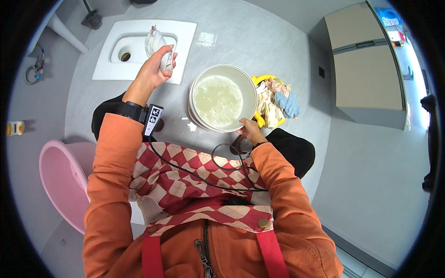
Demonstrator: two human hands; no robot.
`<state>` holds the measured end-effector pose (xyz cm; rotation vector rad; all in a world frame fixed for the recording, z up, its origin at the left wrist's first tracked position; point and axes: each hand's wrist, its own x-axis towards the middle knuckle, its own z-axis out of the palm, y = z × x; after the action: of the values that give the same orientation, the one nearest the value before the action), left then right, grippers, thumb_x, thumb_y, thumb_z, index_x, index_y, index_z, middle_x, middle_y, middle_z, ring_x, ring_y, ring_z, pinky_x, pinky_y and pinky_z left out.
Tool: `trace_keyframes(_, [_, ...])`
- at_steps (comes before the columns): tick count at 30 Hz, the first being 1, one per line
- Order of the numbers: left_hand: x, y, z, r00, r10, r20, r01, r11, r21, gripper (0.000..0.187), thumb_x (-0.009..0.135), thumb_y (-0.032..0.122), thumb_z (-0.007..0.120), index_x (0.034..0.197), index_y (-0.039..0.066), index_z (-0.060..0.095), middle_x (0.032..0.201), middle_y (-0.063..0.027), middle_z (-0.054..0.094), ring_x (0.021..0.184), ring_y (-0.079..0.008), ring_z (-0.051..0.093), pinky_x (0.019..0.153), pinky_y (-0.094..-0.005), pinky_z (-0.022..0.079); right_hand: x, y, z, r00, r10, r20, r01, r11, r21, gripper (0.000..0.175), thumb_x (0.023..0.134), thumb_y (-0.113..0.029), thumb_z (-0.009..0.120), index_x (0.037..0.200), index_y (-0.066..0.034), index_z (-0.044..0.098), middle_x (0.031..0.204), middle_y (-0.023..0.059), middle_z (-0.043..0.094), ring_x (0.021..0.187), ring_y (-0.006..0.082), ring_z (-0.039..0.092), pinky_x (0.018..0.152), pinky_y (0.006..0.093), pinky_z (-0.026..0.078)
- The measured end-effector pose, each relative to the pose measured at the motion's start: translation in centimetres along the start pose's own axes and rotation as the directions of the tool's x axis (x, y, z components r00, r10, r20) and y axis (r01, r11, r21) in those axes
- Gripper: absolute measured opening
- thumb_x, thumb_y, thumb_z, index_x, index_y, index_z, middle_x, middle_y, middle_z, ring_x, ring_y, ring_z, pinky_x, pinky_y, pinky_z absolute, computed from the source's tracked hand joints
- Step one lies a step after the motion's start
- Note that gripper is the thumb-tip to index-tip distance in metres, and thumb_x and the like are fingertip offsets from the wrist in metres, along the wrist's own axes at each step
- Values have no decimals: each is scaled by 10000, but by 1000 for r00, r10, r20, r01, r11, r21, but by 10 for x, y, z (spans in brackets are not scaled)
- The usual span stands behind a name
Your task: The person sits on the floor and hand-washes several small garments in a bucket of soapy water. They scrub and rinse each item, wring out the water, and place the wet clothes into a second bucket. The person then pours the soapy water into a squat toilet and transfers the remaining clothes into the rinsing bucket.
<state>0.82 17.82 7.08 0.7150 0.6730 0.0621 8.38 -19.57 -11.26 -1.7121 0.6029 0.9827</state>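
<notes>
Over the right edge of a white squat toilet (pixel 104 65), my left hand (pixel 158 66) grips a bunched white cloth (pixel 156 43), part of which hangs out beyond the fingers. My right hand (pixel 251 130) holds the near right rim of a white plastic bucket (pixel 225 100). Cloudy, pale green water (pixel 217 100) with some foam stands in the bucket. Just right of it is a yellow basin (pixel 260 120) heaped with crumpled cloths (pixel 267 100), a light blue cloth (pixel 287 104) among them.
A pink plastic tub (pixel 59 180) leans at my left. Wet patches (pixel 207 39) shine on the grey floor. A toilet brush (pixel 92 19) and a white pipe (pixel 66 33) are at the back left. A beige cabinet (pixel 365 69) stands at the right. A black cable (pixel 194 179) crosses my checked apron.
</notes>
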Motion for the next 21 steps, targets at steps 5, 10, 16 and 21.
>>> trace_keyframes(5, [4, -9, 1, 999, -28, -32, 30, 997, 66, 237, 774, 219, 667, 923, 146, 499, 771, 7, 585, 576, -69, 545, 339, -163, 288, 0, -1, 1, 999, -36, -31, 35, 998, -50, 336, 783, -167, 566, 1016, 68, 507, 827, 152, 582, 632, 234, 591, 548, 306, 541])
trace_keyframes(10, [5, -15, 5, 998, -43, -43, 48, 993, 106, 289, 764, 220, 676, 987, 129, 517, 818, -5, 585, 576, -70, 544, 340, -163, 293, 1, -1, 3, 1000, -25, -17, 25, 999, 38, 366, 790, -168, 561, 1083, 39, 490, 869, 143, 594, 640, 252, 607, 545, 314, 534])
trace_keyframes(16, [3, -15, 7, 999, -53, -14, 54, 991, 126, 290, 765, 219, 675, 991, 125, 519, 828, -5, 588, 583, -73, 545, 345, -159, 290, 4, -2, 3, 995, -41, -91, 47, 997, 64, 334, 771, -182, 570, 1040, 5, 507, 828, 112, 586, 648, 229, 584, 571, 337, 523])
trace_keyframes(21, [1, -8, 12, 999, -39, 30, 36, 996, 81, 266, 780, 226, 661, 983, 128, 519, 825, -6, 593, 602, -84, 555, 361, -157, 312, 0, -3, 4, 996, -45, -81, 60, 980, 191, 312, 736, -196, 577, 995, -32, 522, 775, 84, 564, 649, 201, 553, 607, 359, 490])
